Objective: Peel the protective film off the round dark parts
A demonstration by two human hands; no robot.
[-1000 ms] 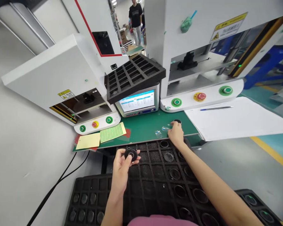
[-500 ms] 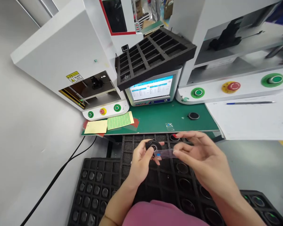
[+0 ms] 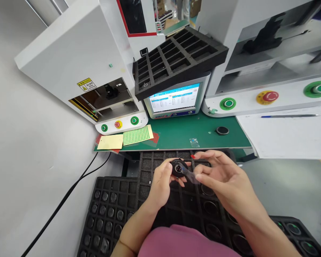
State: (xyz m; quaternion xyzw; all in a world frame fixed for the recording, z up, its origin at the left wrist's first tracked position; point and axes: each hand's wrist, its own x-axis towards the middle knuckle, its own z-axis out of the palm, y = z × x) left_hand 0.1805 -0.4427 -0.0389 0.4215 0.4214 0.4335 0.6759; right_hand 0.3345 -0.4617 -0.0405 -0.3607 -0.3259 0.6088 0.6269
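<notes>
Now the right hand's (image 3: 224, 169) pinched film (image 3: 190, 175) slants, no longer level, seemingly meeting the black disc (image 3: 178, 168) the left hand (image 3: 161, 180) grips.

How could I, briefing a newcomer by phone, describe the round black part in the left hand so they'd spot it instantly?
Find the green tabletop, then the black foam tray below its near edge. Over that tray, the left hand holds the round black part. Unlike the black disc on the tabletop, it has a see-through film strip between it and the right hand.
</notes>
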